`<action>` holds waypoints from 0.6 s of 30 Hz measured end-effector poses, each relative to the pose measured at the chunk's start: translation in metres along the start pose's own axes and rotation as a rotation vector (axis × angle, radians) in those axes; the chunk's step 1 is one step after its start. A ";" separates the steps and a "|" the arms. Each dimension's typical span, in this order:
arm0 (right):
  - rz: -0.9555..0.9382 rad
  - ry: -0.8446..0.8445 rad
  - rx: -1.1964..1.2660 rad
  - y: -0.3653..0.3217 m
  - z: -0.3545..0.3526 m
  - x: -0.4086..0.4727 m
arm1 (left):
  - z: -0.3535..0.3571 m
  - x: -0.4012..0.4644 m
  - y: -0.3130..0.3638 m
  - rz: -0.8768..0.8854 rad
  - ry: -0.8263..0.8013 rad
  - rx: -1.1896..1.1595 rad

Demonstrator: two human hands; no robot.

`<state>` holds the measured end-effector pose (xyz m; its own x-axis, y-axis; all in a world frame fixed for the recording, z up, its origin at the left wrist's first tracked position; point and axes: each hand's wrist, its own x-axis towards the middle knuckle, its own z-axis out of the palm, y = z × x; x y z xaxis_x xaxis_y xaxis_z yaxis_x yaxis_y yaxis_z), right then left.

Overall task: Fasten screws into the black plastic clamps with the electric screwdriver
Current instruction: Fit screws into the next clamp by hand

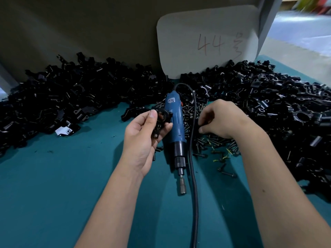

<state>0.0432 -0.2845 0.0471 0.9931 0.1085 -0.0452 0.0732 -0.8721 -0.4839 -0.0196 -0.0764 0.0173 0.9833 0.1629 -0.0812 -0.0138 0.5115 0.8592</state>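
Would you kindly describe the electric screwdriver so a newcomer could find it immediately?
On the teal table, between two heaps of black parts, the electric screwdriver lies between the hands. It is the only blue thing there, with a black cord trailing from it.

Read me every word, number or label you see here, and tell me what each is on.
"44", handwritten in red with a character after it that I cannot read for sure: on the grey card against the back wall.
White logo label on the blue electric screwdriver: too small and blurred to read.
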 end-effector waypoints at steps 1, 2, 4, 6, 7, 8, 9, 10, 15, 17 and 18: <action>-0.004 0.001 -0.016 -0.002 0.002 0.001 | -0.001 0.000 0.000 0.004 0.000 0.009; -0.007 -0.001 -0.023 -0.002 0.004 0.002 | -0.001 0.001 -0.001 0.008 -0.001 0.016; -0.007 -0.016 -0.033 0.000 0.004 0.005 | -0.003 0.002 -0.002 0.014 -0.001 0.023; 0.006 0.005 0.001 0.003 0.001 0.005 | -0.005 0.004 -0.002 0.019 -0.002 0.021; 0.014 0.040 0.054 0.005 -0.001 0.005 | -0.006 0.005 -0.002 0.023 -0.005 0.022; 0.023 0.082 0.135 0.006 -0.004 0.004 | -0.007 0.006 -0.002 0.028 -0.007 0.029; 0.022 0.120 0.240 0.006 -0.007 0.003 | -0.007 0.006 -0.002 0.036 -0.009 0.045; 0.004 0.147 0.348 0.004 -0.009 0.002 | -0.008 0.007 -0.003 0.047 -0.010 0.066; -0.257 0.135 0.699 -0.029 -0.004 -0.004 | -0.007 0.008 -0.007 0.105 -0.035 0.154; -0.304 0.089 0.787 -0.044 0.007 -0.005 | -0.006 0.008 -0.008 0.124 -0.050 0.177; -0.318 0.083 0.811 -0.050 0.013 -0.005 | -0.007 0.008 -0.008 0.134 -0.056 0.186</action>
<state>0.0338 -0.2354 0.0604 0.9426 0.2260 0.2459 0.2911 -0.1951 -0.9366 -0.0133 -0.0736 0.0065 0.9834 0.1696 0.0638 -0.1166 0.3229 0.9392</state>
